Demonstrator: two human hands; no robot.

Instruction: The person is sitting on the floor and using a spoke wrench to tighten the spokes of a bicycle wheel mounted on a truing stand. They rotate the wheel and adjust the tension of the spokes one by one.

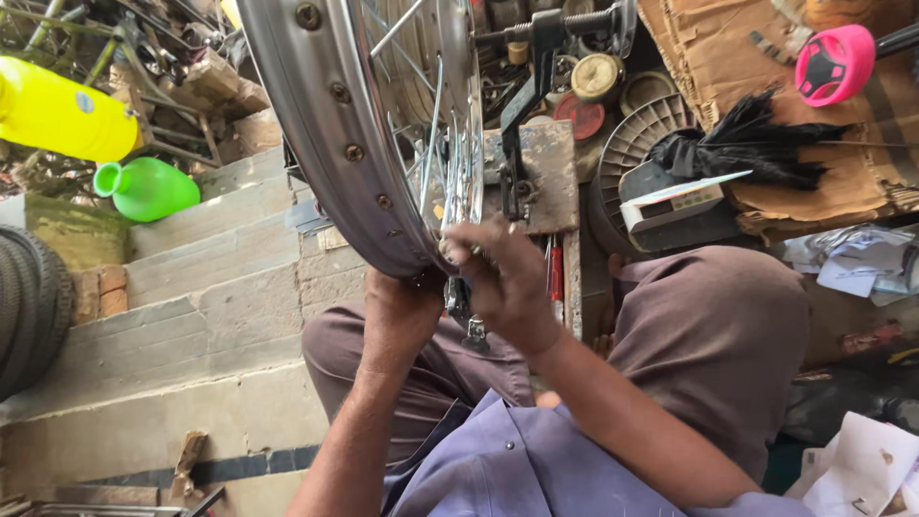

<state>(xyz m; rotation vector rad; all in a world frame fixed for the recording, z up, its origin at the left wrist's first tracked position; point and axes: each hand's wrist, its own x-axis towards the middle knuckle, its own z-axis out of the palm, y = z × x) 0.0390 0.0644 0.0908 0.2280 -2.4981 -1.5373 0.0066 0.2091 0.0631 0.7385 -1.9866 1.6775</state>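
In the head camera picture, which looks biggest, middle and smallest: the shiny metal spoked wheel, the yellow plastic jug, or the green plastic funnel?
1. Shiny metal spoked wheel, though it is nearest the camera.
2. Yellow plastic jug.
3. Green plastic funnel.

One spoked wheel rim [325, 124] stands over the person's lap, and two hands are on it: the left hand [397, 321] and the right hand [507, 287]. One yellow jug [62, 113] and one green jug [148, 189] lie off to the side. One black tyre [29, 306] leans at the edge. One folded black umbrella [742, 144], one pink toy steering wheel [833, 62] and one small white box [675, 203] lie beyond the knees.
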